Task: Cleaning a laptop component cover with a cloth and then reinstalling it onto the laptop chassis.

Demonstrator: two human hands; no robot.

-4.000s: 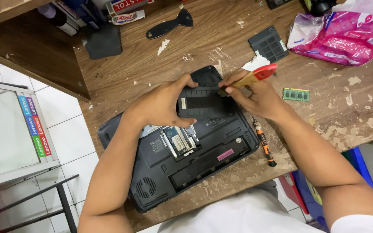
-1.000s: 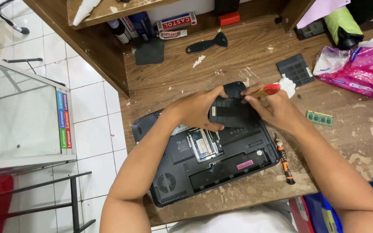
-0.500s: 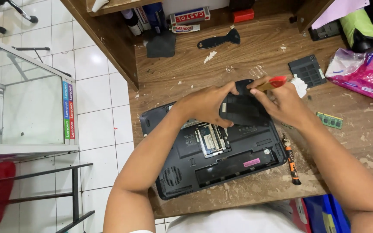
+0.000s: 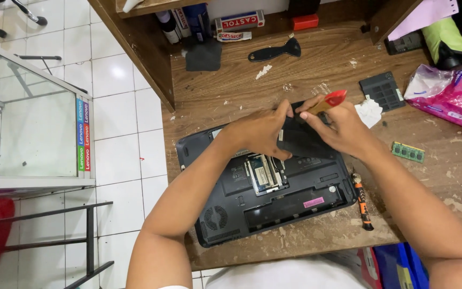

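We're gripping a black cover panel with left hand, right hand pinching screwdriver pointing far-right; laptop lying left-right, memory stick at right.

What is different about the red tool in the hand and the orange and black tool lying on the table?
The red-handled tool is held in the right hand, tilted over the upturned laptop; the orange-and-black tool lies flat on the wooden table, untouched, beside the laptop's edge. The first shows a red end on a tan shaft; the second is striped orange and black. The first is partly hidden by fingers; the second shows whole. Both are slim hand tools.
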